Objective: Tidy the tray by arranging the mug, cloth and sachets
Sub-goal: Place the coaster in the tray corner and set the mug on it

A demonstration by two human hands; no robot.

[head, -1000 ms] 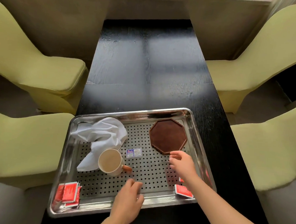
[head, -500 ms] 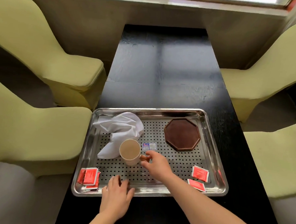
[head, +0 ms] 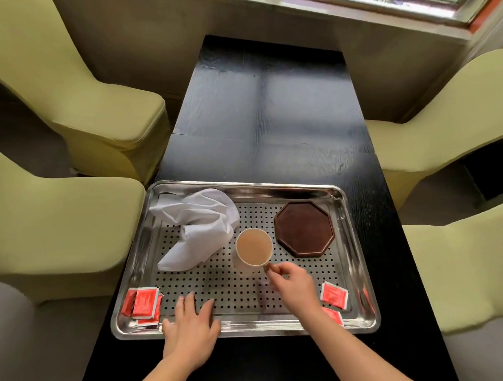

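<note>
Long black table point(head: 265, 118), four yellow-green chairs point(head: 83, 94), window sill point(head: 312, 7) above, daylight

Soft daylight enters from the far window point(head: 370, 4). It glares on the table point(head: 277, 110). Wide-angle bending warps the slightly blurred edges.

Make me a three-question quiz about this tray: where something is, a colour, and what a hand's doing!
1. Where is the cloth lying? A) the tray's far-left part B) inside the mug C) under the sachets
2. What colour are the sachets? A) blue B) red C) green
3. What is the right hand doing? A) lying flat B) gripping the cloth C) pinching the mug's handle
Answers: 1 A, it lies crumpled by the far-left corner; 2 B, all are red; 3 C, fingers meet on the handle.
</note>
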